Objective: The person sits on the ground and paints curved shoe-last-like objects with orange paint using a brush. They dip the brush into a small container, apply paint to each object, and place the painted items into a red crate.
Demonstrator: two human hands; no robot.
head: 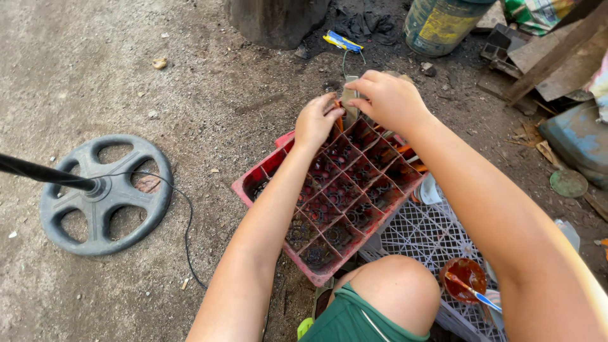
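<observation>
Red plastic crate (329,202), the divided kind for bottles, sits tilted in front of our knee, its near corner propped on a white lattice crate (424,237) and its far corner over the dirt ground (95,63). In the head view, the only one we have, both our hands meet at that far corner: the left hand (316,120) has its fingers curled and pinched on the rim beside something orange, and the right hand (389,98) is closed around a flat grey piece (349,95) held upright against the corner; what that piece is we cannot tell. We judge the crate light for its bulk and stiff, its cell walls thin but rigid, stained dark and probably a little greasy, so the outer rim or a divider gives the surest hold, and one edge alone would let it tip off its support. As for packages and labels: a flat blue and yellow wrapper (342,41) lies on the ground beyond the hands, and a round green drum (440,24) with a yellow label patch stands at the top edge. A small round container of reddish liquid (463,278) with a blue-handled brush rests on the white crate by our right arm, and a grey wheel-shaped stand base (104,193) lies well apart on the left.
</observation>
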